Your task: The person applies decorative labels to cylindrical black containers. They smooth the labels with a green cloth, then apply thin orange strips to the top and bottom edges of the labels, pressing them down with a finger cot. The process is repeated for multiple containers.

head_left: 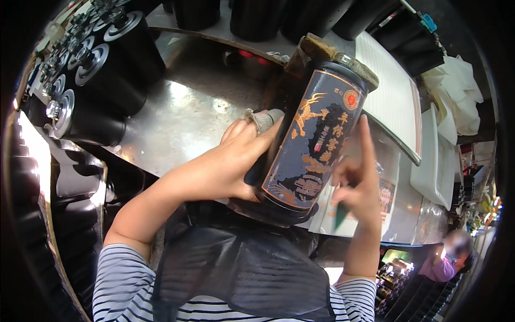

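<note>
A black cylindrical jar leans at a tilt before me. Its dark label (308, 147) bears gold and copper-coloured print, a dragon figure and a red round emblem, with patchy dark blotches. My left hand (236, 153) grips the jar's left side, thumb near its lower end. A beige cloth (265, 121) sits at that hand's fingers, partly hidden by the jar. My right hand (360, 182) is beside the label's right edge, index finger stretched up and the other fingers curled. Below its thumb shows the tip of a small green flat piece (341, 216); motion blurs it.
Several black jars with metallic-looking tops (91, 64) crowd the left of the metal table (177, 121). More black cylinders (257, 21) line the far side. A striped pad (394, 86), a white tray (432, 166) and white cloth (456, 94) lie right. Another person (442, 263) sits lower right.
</note>
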Tool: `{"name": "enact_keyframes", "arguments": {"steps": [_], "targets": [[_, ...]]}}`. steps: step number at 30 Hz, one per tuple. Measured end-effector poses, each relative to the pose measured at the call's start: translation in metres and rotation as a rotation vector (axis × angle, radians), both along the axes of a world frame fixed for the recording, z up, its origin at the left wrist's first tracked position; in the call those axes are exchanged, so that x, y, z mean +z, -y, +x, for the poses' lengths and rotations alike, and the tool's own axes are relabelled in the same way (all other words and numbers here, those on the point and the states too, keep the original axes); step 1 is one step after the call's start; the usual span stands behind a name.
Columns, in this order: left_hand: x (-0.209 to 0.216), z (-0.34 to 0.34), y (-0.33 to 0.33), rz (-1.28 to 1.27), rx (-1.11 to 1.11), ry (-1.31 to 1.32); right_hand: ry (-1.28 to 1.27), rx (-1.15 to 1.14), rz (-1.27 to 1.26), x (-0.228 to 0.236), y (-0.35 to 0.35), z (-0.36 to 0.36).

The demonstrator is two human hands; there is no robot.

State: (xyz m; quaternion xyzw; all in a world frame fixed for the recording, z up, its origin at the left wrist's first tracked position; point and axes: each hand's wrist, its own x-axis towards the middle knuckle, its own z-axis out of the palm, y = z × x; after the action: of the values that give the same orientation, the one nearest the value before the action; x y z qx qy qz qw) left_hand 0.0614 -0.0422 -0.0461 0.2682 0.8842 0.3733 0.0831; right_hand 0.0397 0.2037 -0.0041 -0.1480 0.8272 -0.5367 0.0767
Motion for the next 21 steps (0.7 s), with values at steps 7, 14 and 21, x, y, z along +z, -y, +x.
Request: {"name": "enact_keyframes", "arguments": {"steps": [7, 14, 21], "targets": [[0.034, 0.022, -0.016, 0.356, 0.132, 0.122, -0.300, -0.380, 0.080, 0.038, -0.069, -0.011], [0.028, 0.024, -0.025, 0.439, 0.179, 0.106, -1.052, 0.002, 0.510, 0.067, 0.020, -0.044], [0.026, 0.042, 0.004, 0.181, 0.208, 0.188, -1.084, 0.332, 0.372, 0.047, 0.023, 0.015]]}}
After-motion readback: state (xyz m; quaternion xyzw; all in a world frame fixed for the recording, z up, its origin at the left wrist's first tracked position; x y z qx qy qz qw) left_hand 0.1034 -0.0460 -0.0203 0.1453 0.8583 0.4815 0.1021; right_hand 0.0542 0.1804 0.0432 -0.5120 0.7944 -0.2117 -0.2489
